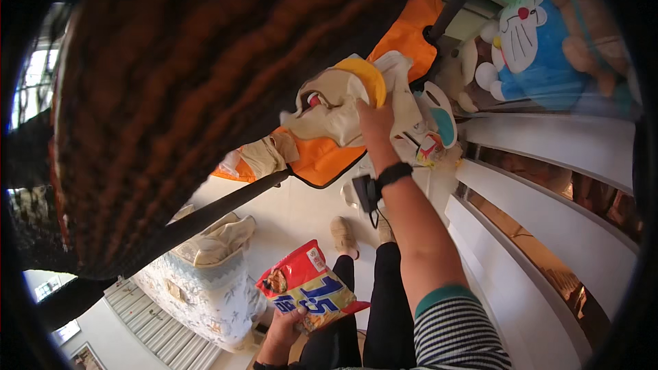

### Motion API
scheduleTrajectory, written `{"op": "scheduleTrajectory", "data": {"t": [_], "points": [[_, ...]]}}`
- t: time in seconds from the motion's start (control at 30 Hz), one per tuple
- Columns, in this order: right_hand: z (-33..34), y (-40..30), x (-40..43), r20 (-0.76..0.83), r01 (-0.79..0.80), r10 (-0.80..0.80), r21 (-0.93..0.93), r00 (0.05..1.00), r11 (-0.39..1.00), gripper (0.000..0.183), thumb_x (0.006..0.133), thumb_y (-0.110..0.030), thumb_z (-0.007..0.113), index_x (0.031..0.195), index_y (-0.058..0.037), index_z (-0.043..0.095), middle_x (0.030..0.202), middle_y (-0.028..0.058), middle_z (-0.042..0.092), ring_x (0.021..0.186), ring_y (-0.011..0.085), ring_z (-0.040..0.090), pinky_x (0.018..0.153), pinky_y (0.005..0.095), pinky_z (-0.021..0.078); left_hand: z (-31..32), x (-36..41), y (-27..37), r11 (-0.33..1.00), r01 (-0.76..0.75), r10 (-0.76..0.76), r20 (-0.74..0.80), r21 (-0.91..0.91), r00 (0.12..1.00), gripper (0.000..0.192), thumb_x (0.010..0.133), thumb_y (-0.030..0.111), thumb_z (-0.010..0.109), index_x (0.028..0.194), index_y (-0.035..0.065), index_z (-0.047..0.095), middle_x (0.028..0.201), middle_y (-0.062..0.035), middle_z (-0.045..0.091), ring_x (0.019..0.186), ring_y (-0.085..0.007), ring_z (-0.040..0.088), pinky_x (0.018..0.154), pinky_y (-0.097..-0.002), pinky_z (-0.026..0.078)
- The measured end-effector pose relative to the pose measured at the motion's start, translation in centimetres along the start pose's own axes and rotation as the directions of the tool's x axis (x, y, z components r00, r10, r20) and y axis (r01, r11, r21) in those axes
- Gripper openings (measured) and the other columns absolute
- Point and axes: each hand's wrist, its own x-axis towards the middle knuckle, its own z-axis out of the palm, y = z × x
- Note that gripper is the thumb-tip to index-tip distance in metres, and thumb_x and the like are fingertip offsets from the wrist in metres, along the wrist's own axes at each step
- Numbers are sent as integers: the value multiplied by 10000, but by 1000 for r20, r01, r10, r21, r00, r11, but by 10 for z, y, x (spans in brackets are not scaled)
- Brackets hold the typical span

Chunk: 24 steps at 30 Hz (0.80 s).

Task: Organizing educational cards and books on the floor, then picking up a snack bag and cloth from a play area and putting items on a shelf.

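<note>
In my left hand [288,326] is a red and yellow plastic food packet [311,288], perhaps instant noodles, held by its lower edge above my thighs. My right hand [378,115] reaches forward and grips a cream cloth item [334,108] at its yellow edge [367,77]; some fingertips are hidden there. Beneath the cloth spreads orange fabric [329,162] with dark edging, slung on a dark frame bar [236,200]. More white cloth [398,69] lies right beside that hand. A black strapped device [366,192] with a cable sits at my right wrist.
A white and teal plastic item [439,115] and a small colourful packet [429,151] lie right of the cloth. White shelving [555,200] runs along the right, below a blue-and-white plush toy [545,56]. Left stands a floral-covered piece of furniture [205,293]. A dark ribbed shape [205,61] blocks the upper left.
</note>
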Motion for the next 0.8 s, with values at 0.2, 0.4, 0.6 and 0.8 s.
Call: {"op": "scheduleTrajectory", "data": {"t": [0.2, 0.4, 0.6, 0.8], "points": [[-12, 8, -43, -264, -132, 186, 209, 946, 969, 747, 736, -222, 768, 1299, 44, 355, 1145, 259, 580, 1052, 382, 597, 909, 439, 471, 7, 0, -2, 1000, 20, -20, 24, -14, 1000, 620, 805, 135, 713, 1335, 5, 420, 1214, -141, 608, 1093, -275, 614, 951, -437, 495], [-12, 14, -12, -82, -185, 191, 77, 978, 980, 504, 737, -310, 746, 1080, 26, 591, 1134, 208, 594, 1004, 388, 605, 853, 423, 493, 14, 6, -2, 1000, -16, 16, 32, 12, 999, 616, 810, 146, 708, 1335, 4, 419, 1216, -130, 608, 1098, -271, 610, 955, -437, 491], [-15, -5, -54, -299, 139, -189, -181, 935, 974, 500, 731, -323, 734, 1098, -6, 614, 1009, 182, 566, 950, 362, 584, 821, 465, 478, 2, 7, -4, 999, -34, 34, -11, 1, 999, 642, 815, 171, 701, 1353, 7, 393, 1232, -132, 595, 1110, -280, 602, 956, -445, 492], [-30, 22, -56, -200, -421, 610, 561, 767, 713, 535, 740, -249, 787, 1189, -22, 603, 1158, 183, 624, 1030, 284, 611, 824, 366, 512, -1, 9, 4, 999, -45, 45, -15, -31, 999, 601, 814, 153, 680, 1331, 9, 410, 1213, -128, 597, 1084, -275, 612, 930, -436, 510]]}}
